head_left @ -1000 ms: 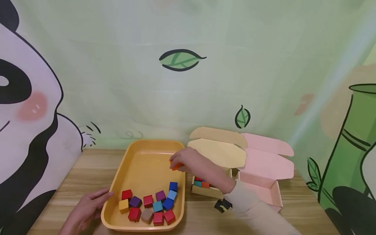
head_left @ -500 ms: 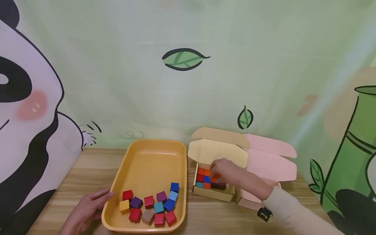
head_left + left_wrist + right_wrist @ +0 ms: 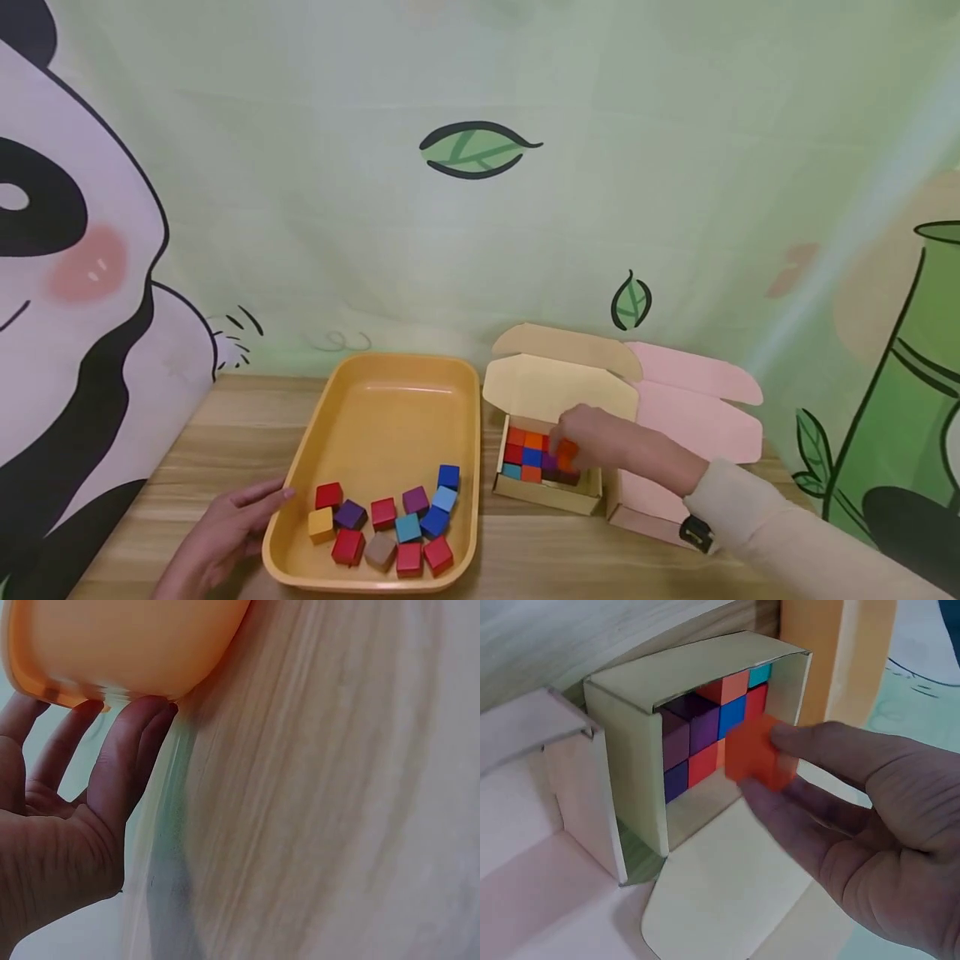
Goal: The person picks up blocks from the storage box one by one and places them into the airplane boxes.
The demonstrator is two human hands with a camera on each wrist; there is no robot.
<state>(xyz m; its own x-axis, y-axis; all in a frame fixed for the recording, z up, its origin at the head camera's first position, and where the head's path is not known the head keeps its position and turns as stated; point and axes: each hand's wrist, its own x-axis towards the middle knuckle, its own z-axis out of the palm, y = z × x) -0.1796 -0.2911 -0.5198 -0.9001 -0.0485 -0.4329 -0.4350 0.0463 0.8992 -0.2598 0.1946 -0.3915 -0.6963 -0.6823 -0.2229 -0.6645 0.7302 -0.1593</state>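
Note:
My right hand (image 3: 592,435) pinches an orange cube (image 3: 761,754) between thumb and fingers, held over the pale yellow cardboard box (image 3: 546,497). Red, orange, blue, teal and purple cubes (image 3: 705,724) sit in rows inside that box; my hand hides part of them in the head view. My left hand (image 3: 232,533) rests at the left side of the yellow-orange tray (image 3: 390,433). In the left wrist view its fairly straight fingers (image 3: 112,765) touch the tray's outer rim. Loose cubes (image 3: 383,513) in several colours lie in the tray's near half.
A pink cardboard box (image 3: 652,512) stands open right of the yellow one, its lid (image 3: 705,417) folded back; my right forearm covers part of it. Everything stands on a wood-grain table (image 3: 247,417). A green cloth (image 3: 360,208) with a panda and leaves hangs behind.
My right hand has carried the orange cube from over the tray rightward to the yellow box, then slightly farther right. The left hand has stayed at the tray.

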